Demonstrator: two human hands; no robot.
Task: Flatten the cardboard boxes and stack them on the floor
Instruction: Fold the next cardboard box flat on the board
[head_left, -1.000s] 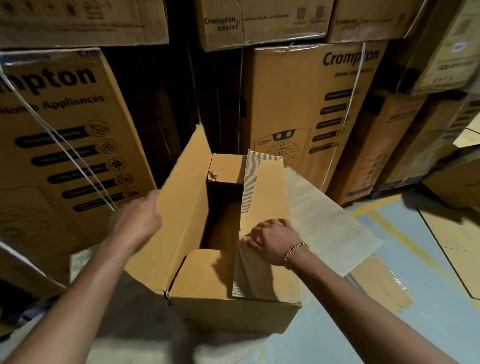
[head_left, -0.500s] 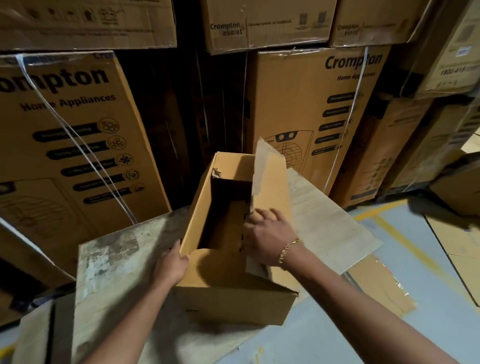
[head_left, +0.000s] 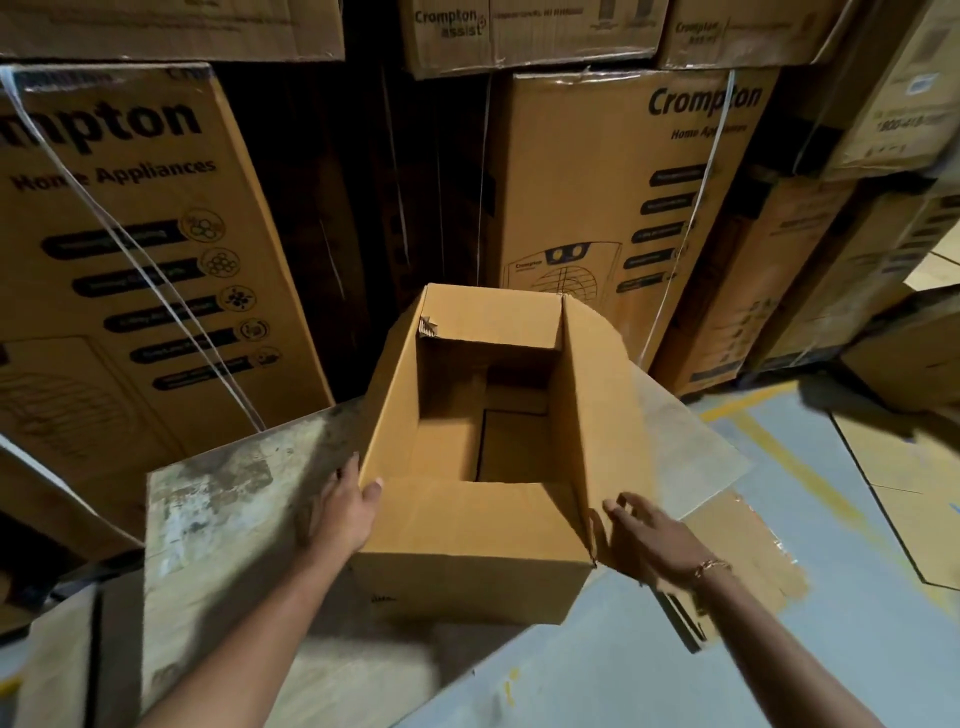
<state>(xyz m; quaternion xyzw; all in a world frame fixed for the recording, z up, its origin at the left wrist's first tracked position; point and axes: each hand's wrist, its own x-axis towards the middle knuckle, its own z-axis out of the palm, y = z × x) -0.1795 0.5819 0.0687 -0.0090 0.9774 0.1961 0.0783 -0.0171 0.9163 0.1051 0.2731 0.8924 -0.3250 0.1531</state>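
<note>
Apparently steadied for flattening, open cardboard box (head_left: 467, 561) stands on worn table (head_left: 218, 499): left hand (head_left: 343, 512) grips its near-left corner; right hand (head_left: 644, 540), fingers (head_left: 615, 512) spread, holds nothing beside its right flap (head_left: 597, 405).

One open box (head_left: 467, 571) is sitting | two hands (head_left: 345, 514) (head_left: 652, 540) are showing | at least seven printed cartons (head_left: 597, 208) are standing | one bracelet (head_left: 709, 567) is showing
</note>
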